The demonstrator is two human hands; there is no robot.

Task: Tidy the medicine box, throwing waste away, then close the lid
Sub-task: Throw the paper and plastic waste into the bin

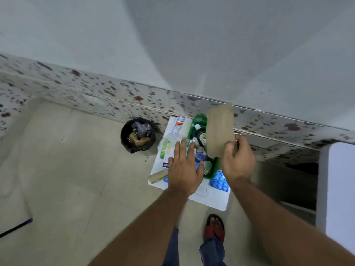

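Note:
A green medicine box (199, 120) stands on a white board (211, 198) on the floor, filled with small bottles and packets. My right hand (238, 158) grips a brown paper packet (220, 129) by its lower edge and holds it upright above the box. My left hand (185, 167) hovers flat over the board's left part, fingers spread, holding nothing. Blue blister packs (220, 182) lie on the board near the box's front. A clear plastic bottle (176, 126) and a green-and-white pack (165, 147) lie left of the box. No lid is visible.
A black bin (137, 134) lined with a dark bag and holding waste stands left of the board, against the speckled tile skirting (96, 93). A rolled brown item (157, 175) lies at the board's front left. A white piece of furniture (338, 189) rises at right. My sandalled foot (215, 226) is below.

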